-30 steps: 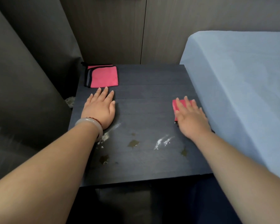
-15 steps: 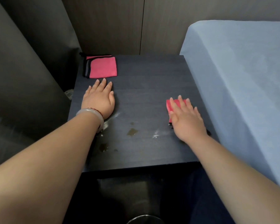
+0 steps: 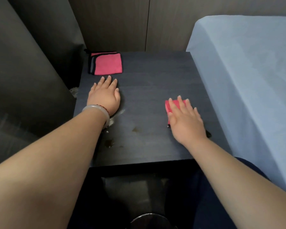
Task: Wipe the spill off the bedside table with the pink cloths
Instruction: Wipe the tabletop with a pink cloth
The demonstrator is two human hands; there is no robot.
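Observation:
The dark bedside table [image 3: 152,76] carries brown drops [image 3: 109,143] and a white smear [image 3: 117,115] near its front left. My right hand [image 3: 186,120] lies flat, fingers spread, pressing a folded pink cloth [image 3: 169,105] onto the table's right half; most of that cloth is hidden under the palm. My left hand [image 3: 104,96] rests flat on the table's left side, holding nothing, with a pale bangle on the wrist. A second stack of folded pink cloths [image 3: 106,63] with dark edging sits at the back left corner, just beyond my left fingertips.
A bed with a light blue sheet [image 3: 246,80] runs along the table's right edge. Dark grey upholstery [image 3: 23,80] stands to the left and a wood-panel wall [image 3: 122,22] behind. A round dark rim [image 3: 151,219] shows below the table's front edge.
My right hand has slid the pink cloth leftward over the table. The white streaks and the brown spot on the right side no longer show. My left hand stays in place.

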